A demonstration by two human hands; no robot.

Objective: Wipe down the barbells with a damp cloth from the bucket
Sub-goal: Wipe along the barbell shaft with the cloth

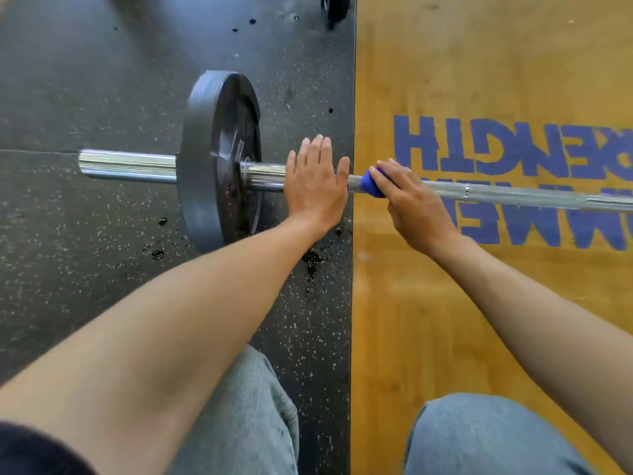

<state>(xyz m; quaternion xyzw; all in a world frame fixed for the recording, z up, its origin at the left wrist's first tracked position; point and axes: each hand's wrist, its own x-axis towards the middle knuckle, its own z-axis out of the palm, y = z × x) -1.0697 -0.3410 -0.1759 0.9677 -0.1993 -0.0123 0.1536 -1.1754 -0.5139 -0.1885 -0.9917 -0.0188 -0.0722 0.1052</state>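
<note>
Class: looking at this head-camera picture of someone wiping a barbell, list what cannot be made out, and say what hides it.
- Bucket: nowhere in the head view.
- Barbell: its right end runs off the frame edge.
- Blue cloth: mostly covered by the right hand; dampness cannot be told.
- Bar collar: hidden under the flat left hand.
- Floor lettering: cut off at the right edge.
- Dark object at top: cropped, blurred.

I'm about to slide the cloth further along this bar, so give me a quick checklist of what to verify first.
1. Cloth wrapped on the bar: ok, right hand grips it round the bar.
2. Bar steadied: ok, left hand lies flat on it beside the plate.
3. Path to the right free: ok, bare bar over the wooden floor.
4. Cloth damp enough: cannot tell.
5. Bucket within reach: cannot tell, not in view.
</note>
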